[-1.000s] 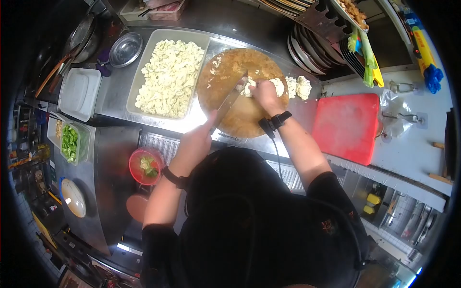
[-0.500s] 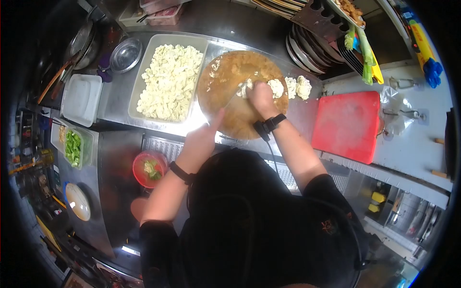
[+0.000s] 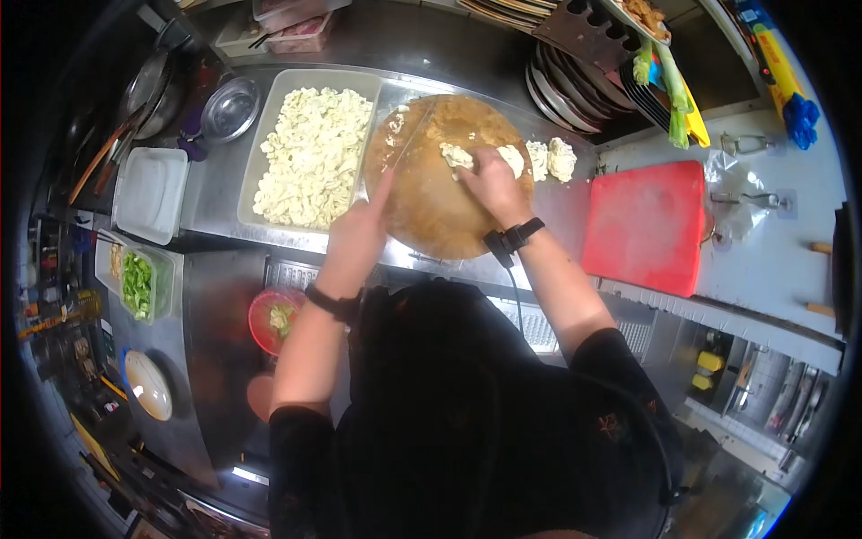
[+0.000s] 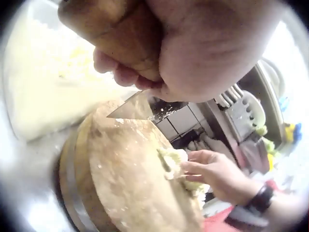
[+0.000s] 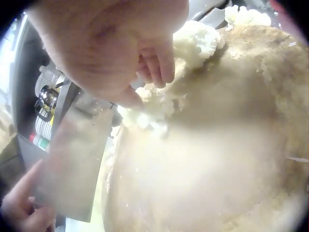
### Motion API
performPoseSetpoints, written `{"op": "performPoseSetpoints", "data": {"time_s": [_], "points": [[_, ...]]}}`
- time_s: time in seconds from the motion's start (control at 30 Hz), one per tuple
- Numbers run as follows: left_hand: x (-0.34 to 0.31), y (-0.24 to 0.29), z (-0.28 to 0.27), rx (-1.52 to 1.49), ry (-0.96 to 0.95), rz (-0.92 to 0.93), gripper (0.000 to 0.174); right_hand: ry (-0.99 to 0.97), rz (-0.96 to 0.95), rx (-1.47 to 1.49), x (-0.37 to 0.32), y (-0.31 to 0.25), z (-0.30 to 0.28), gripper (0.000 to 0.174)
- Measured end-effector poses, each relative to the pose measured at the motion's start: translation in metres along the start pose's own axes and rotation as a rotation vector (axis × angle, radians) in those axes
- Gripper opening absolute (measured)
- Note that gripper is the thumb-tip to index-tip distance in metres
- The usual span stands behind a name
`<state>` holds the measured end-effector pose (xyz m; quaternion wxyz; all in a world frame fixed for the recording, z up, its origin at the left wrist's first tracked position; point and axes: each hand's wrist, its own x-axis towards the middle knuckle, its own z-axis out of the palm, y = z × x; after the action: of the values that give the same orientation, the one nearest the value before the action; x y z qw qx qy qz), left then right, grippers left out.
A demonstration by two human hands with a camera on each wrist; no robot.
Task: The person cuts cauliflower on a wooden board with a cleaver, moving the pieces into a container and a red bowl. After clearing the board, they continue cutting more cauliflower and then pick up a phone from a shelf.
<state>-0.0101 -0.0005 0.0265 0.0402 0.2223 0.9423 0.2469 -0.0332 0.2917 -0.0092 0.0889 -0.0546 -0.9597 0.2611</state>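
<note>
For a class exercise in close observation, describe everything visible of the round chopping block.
The round chopping block looks like thick, brown wood, its side ringed by a metal band. It lies flat on the metal counter, beside the cauliflower tray. White crumbs dot its top; the right hand holds a cauliflower piece on it.

Left hand [image 4: 212,53] fills the top, fingers wrapped around wooden handle [image 4: 116,36] of knife; blade [image 4: 133,107] sticks out below the fingers, over far edge of round wooden chopping block [image 4: 130,169]. Metal band [image 4: 72,179] runs around block's side. Small pale scraps on its top. Right hand [image 4: 219,174], black wristband [image 4: 263,197] on, has fingertips on cauliflower piece [image 4: 170,162] at block's right side. Tub [image 4: 41,111] upper left, beside block, contents overexposed. White tiles [image 4: 179,120] behind. Bit of something red [image 4: 217,221] at bottom, too cropped to tell.
</note>
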Motion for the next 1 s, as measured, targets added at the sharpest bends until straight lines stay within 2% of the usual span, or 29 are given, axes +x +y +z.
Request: {"op": "performPoseSetpoints", "data": {"time_s": [0.07, 0.2, 0.23, 0.3, 0.4, 0.43, 0.5, 0.8, 1.0], "points": [[-0.021, -0.003, -0.003, -0.032, -0.021, 0.008, 0.07, -0.082, 0.014, 0.012, -0.003, -0.003, 0.001, 0.04], [-0.054, -0.008, -0.015, -0.081, -0.067, 0.039, 0.064, -0.054, 0.056, 0.049, 0.004, 0.011, 0.016, 0.036], [-0.057, -0.006, -0.018, -0.081, -0.071, 0.04, 0.064, -0.091, 0.133, 0.092, 0.009, 0.011, 0.016, 0.034], [-0.063, -0.004, -0.022, -0.033, -0.088, 0.096, 0.072, -0.132, 0.209, 0.133, 0.015, 0.013, 0.015, 0.032], [-0.061, 0.002, -0.021, 0.094, -0.181, 0.083, 0.071, -0.189, 0.192, 0.075, 0.021, 0.017, 0.016, 0.03], [-0.06, 0.003, -0.02, 0.094, -0.175, 0.076, 0.071, -0.181, 0.155, 0.066, 0.021, 0.02, 0.018, 0.03], [-0.056, 0.004, -0.016, 0.088, -0.022, 0.22, 0.08, -0.173, 0.114, 0.054, 0.021, 0.024, 0.022, 0.029], [-0.049, 0.01, -0.02, 0.207, -0.067, 0.246, 0.082, -0.096, 0.035, 0.072, 0.017, 0.026, 0.025, 0.032], [-0.044, 0.008, -0.021, 0.275, -0.08, 0.271, 0.082, -0.007, -0.044, 0.088, 0.01, 0.02, 0.026, 0.043]]}}
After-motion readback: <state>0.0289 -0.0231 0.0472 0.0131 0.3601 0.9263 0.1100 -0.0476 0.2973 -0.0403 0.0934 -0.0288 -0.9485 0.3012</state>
